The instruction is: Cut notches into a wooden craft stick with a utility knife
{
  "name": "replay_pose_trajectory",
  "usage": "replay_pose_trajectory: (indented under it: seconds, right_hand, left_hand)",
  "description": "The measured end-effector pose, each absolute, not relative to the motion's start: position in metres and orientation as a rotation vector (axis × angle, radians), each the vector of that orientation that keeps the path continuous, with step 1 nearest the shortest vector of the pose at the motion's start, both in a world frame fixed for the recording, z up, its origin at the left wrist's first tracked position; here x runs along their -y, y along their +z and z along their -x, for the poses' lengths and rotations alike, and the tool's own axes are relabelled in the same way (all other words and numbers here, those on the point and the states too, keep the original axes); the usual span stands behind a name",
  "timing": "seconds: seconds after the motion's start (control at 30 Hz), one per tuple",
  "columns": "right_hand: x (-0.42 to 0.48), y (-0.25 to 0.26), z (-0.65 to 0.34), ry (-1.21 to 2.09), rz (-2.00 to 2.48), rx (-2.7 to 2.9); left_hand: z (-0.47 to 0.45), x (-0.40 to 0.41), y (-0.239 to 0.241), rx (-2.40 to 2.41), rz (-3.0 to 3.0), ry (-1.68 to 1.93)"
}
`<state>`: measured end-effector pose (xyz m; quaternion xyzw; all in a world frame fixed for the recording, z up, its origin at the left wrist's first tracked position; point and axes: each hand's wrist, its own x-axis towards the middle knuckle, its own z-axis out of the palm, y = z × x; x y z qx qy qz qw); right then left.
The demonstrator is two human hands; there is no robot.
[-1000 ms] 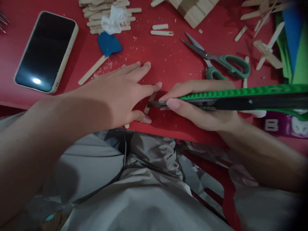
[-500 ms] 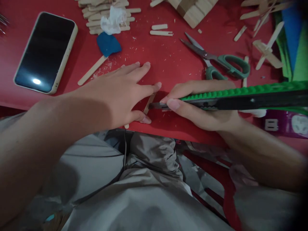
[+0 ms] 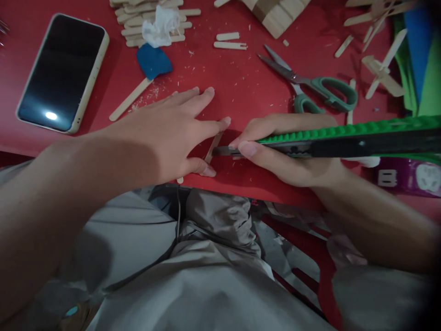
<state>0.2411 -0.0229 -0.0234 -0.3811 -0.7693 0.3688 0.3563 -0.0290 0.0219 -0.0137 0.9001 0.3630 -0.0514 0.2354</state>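
Note:
My left hand (image 3: 174, 133) lies spread and flat over a small wooden craft stick (image 3: 214, 146). Its index fingertip and thumb press near the two ends of that stick on the red tabletop (image 3: 241, 96). A green and black utility knife (image 3: 337, 146) is gripped in my right hand (image 3: 289, 151), with thumb and fingers pinching it near the blade. The blade tip touches the stick between my left thumb and index finger. Part of the stick is hidden under the left hand.
A phone (image 3: 64, 73) lies at the left, beside a stick with a blue piece (image 3: 154, 61) on its end. Scissors (image 3: 310, 85) rest beyond my right hand. Craft sticks (image 3: 132, 20), crumpled tissue (image 3: 161, 27) and a purple packet (image 3: 403, 178) are also around.
Hands, knife and stick hold almost the same place. The view has shifted very slightly.

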Motion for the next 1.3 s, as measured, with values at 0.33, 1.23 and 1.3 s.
replay_pose_trajectory:
  seconds: [0.33, 1.23, 1.3]
  right_hand:
    - [0.0221, -0.0232, -0.241, 0.96, 0.961, 1.97]
    - [0.0213, -0.0228, -0.241, 0.97, 1.002, 1.939]
    - [0.0216, -0.0229, -0.2402, 0.981, 0.985, 1.934]
  left_hand:
    - [0.024, -0.0199, -0.006, -1.01, -2.407, -0.137]
    - [0.0283, -0.0226, -0.0124, -1.02, -2.405, -0.115]
    - [0.0264, -0.0224, -0.0087, -1.04, -2.409, -0.159]
